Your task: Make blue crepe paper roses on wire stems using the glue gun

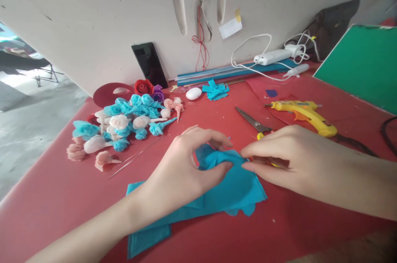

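Between my two hands is a piece of blue crepe paper [228,156], creased and lifted a little over a stack of the same paper [214,201]. My left hand [192,157] curls round its left side, fingers behind and thumb in front. At the paper's right edge, the thumb and fingertips of my right hand [279,155] pinch it. Scissors [252,120] with yellow handles lie just beyond my right hand, their handles partly hidden by it. To the left rests a pile of blue, white and pink paper flowers [124,120].
A yellow glue gun [304,114] lies at the right, its dark cord trailing past my wrist. Thin wires [130,160] lie near the flowers. Along the wall stand a phone [150,64], a white egg-shaped object [194,94], blue paper strips [215,90] and a white power strip [273,57].
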A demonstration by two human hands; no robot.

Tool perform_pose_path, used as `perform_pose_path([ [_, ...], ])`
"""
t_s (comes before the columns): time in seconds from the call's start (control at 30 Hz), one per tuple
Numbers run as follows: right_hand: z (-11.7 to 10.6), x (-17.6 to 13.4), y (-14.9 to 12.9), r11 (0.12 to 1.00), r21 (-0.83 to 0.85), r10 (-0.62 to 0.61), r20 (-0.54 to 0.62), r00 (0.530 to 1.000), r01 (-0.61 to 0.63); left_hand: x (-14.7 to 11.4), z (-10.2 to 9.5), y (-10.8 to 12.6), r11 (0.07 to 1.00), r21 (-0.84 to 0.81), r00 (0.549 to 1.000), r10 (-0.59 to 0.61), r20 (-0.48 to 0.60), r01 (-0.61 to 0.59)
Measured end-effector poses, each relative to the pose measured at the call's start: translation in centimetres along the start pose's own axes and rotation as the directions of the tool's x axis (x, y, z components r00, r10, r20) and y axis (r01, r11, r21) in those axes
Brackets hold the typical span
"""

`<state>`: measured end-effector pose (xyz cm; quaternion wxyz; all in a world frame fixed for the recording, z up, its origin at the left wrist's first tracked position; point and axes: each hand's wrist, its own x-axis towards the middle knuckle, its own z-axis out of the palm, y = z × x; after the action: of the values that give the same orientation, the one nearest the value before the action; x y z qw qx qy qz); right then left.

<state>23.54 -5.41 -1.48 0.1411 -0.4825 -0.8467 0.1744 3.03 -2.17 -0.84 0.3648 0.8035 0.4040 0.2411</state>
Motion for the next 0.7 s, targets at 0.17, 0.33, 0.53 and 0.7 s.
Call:
perform_pose_path([
  [0.17,0.6,0.5,-0.4,0.999,-0.030,0.008,-0.064,0.998,-0.010,0.0,0.1,-0.1,0.999,-0.033,0.999,-0.034,0.005,0.034],
  [0.33,1.2,0.6,-0.1,0.999,-0.044,0.011,-0.125,0.992,-0.017,0.3,0.2,-0.2,0.995,-0.080,0.998,-0.057,0.021,0.058],
  [0.53,0.8,0.6,-0.1,0.996,-0.057,-0.077,-0.181,0.980,0.068,0.3,-0.1,-0.1,0.980,-0.120,0.985,-0.150,0.084,0.159],
  [0.7,0.7,0.7,0.1,0.977,-0.123,-0.192,-0.133,0.972,0.176,0.3,-0.1,-0.5,0.983,-0.084,0.977,-0.146,0.156,0.161],
])
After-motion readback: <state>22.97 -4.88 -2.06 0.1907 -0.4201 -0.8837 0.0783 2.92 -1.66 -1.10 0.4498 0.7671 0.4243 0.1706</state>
